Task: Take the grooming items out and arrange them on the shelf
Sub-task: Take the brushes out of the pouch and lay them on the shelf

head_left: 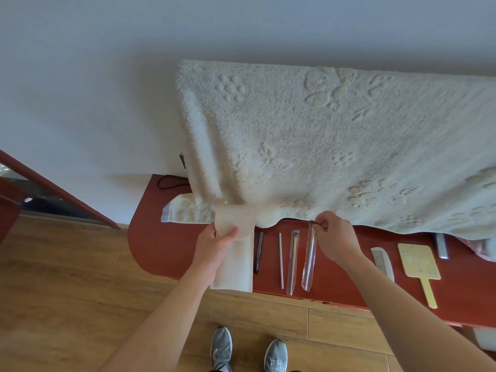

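While the left grip (214, 246) clasps the soft pouch (236, 267) at its flap, the right grip (335, 237) pinches the sleeved brush (308, 261) by its top end on the shelf (161, 245). Judged light and stiff; clear sleeve likely slippery, so pinch firmly at the bristle end.

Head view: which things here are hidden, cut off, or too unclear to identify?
Inside of the cream pouch: head view, its flap and the left hand cover it.
What the cream towel drapes over: head view, hidden by the towel.
Grey bar: head view, top under the towel, unidentifiable.
Pink cloth: head view, cut by right edge.
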`<state>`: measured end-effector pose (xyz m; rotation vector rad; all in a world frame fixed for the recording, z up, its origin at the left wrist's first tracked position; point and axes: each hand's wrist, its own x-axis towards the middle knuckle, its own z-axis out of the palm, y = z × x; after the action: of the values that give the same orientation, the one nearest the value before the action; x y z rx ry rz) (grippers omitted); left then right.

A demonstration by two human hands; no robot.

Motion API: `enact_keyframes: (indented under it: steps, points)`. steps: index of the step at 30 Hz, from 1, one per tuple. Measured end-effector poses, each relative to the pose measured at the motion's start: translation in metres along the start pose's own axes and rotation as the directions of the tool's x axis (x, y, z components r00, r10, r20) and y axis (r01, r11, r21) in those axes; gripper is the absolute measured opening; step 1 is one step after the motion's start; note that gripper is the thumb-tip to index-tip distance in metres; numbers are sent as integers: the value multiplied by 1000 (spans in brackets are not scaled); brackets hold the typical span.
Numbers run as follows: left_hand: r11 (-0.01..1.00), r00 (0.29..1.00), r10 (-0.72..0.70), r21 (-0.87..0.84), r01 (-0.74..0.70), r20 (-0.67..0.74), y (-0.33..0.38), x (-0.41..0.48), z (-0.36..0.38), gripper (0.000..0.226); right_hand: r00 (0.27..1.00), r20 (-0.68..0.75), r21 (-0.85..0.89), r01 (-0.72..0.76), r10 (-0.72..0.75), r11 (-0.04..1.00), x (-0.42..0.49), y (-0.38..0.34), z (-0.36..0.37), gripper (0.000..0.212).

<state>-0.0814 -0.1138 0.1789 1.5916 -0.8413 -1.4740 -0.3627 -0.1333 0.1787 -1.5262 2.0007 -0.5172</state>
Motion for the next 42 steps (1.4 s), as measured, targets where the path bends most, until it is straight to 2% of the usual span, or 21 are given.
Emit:
enact_keyframes:
  steps: [7, 15, 21, 30, 38, 42]
  points:
    - [999, 999, -29, -30, 28, -27, -7, 9, -4, 30, 1000, 16, -22, -20, 20, 1000, 6, 11, 8, 5]
    - [990, 974, -119, 45, 130, -192, -34, 31, -17, 18, 993, 82, -26, -77, 79, 997, 12, 30, 30, 5]
    - [981, 961, -105, 131, 142, -258, -57, 44, -24, 18, 986, 123, -37, -105, 109, 994, 21, 49, 52, 6]
    - [967, 949, -108, 190, 169, -296, -73, 69, -16, 22, 987, 85, -54, -129, 133, 990, 34, 69, 71, 7]
    - [911, 941, -40, 375, 172, -335, -82, 77, -8, 25, 997, 11, -126, -68, 70, 990, 40, 79, 79, 10]
    - [889, 927, -67, 399, 223, -369, -81, 81, -7, 25, 998, -8, -123, -61, 60, 991, 40, 81, 82, 12]
